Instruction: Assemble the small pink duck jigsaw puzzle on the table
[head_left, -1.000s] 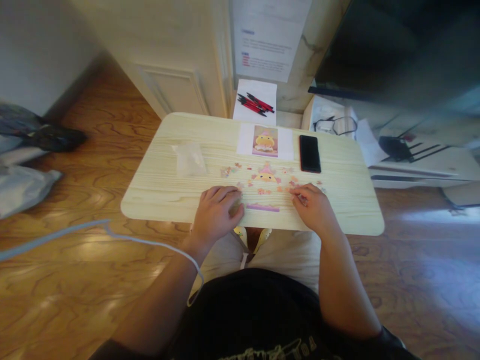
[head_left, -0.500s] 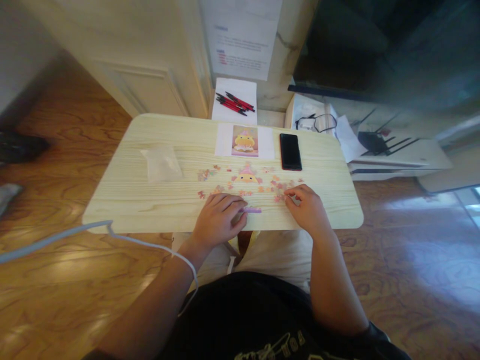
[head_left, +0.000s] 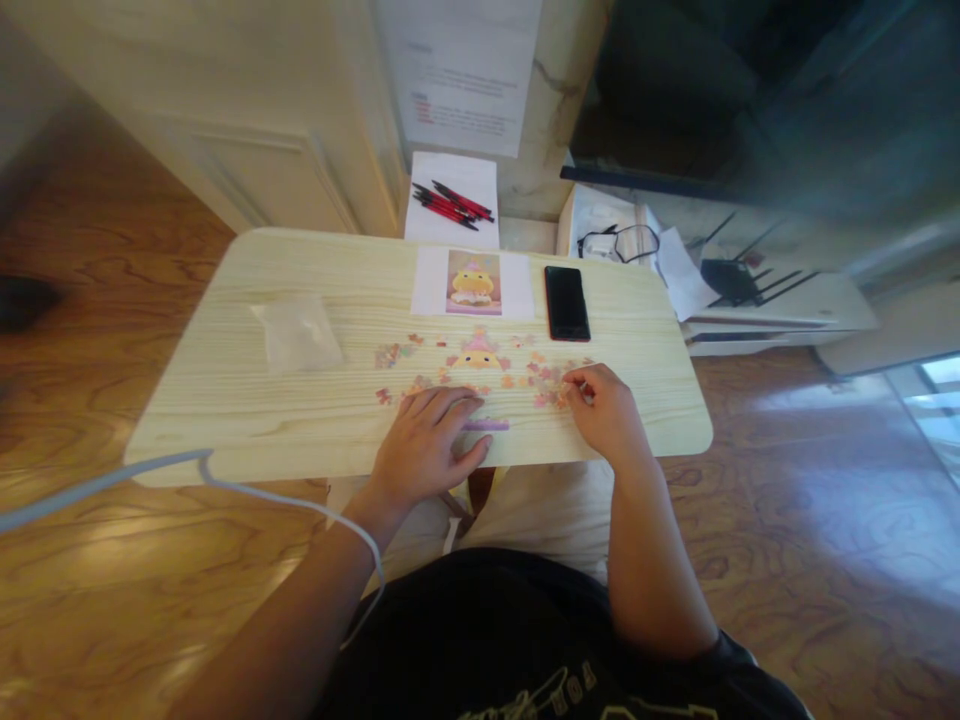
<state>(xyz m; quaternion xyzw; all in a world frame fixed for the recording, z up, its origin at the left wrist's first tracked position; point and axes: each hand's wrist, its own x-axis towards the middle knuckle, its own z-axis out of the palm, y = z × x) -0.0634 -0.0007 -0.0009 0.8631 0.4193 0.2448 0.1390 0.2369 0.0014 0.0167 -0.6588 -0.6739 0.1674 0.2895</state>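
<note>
Small pink and yellow puzzle pieces lie scattered on a pale wooden table, around a joined yellow duck part. A purple strip of joined pieces sits near the front edge. My left hand lies flat on the table, fingers stretched out over the strip's left end. My right hand is curled, its fingertips pinched on a small puzzle piece among the loose pieces at the right. A reference picture of the duck lies at the table's back.
A black phone lies right of the picture. A clear plastic bag rests on the table's left. Red and black pens sit on white paper behind the table. Glasses and a low white shelf stand at the back right. A white cable hangs over my left arm.
The view has swung to the right, so the table sits further left in frame. My left hand slid slightly over the purple strip; my right hand stayed among the loose pieces.
</note>
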